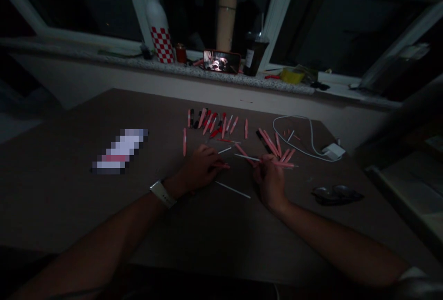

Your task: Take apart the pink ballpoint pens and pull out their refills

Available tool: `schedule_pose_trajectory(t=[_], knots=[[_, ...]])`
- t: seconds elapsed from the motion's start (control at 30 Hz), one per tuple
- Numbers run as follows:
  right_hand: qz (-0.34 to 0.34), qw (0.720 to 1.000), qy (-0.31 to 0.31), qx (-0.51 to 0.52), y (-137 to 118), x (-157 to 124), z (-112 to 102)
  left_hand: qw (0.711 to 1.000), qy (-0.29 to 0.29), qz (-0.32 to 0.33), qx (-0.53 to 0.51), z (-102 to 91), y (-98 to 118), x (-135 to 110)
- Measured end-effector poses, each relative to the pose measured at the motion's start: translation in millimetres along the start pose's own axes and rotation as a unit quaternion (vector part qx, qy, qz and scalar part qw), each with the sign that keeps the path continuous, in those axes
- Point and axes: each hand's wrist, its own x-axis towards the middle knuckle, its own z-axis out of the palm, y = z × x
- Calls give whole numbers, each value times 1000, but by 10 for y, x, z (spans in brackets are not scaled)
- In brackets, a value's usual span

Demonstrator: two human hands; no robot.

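My left hand [198, 169], with a light watch strap at the wrist, has its fingers closed on a pink pen part [220, 165] low over the table. My right hand [272, 183] grips a pink pen barrel [284, 165], and a thin white refill [246, 157] juts out to the left from its fingers. Another pink pen [244, 153] lies just beyond that refill. Between my hands, nearer to me, rests a loose white refill [233, 190]. A short white stick [224, 150] lies by my left fingertips. Dim light hides finer detail.
Pink, red and black pens [211, 122] lie in a row at the back. More pink pens [270, 142] are grouped at right, near a white charger [334, 151] with its cable. Glasses [337, 195] lie right, a blurred phone [121, 151] left. Bottles and a propped phone [221, 61] line the sill.
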Motion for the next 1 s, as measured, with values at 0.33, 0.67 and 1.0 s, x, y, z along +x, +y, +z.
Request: schedule_pose_trajectory(t=[0.33, 0.67, 1.0], knots=[[13, 997, -75, -23, 94, -9, -33, 997, 66, -11, -45, -17, 0, -1], [7, 992, -122, -37, 109, -51, -18, 994, 77, -3, -83, -25, 26, -18], [-18, 988, -98, -122, 73, -48, 28, 990, 113, 4, -88, -36, 0, -43]])
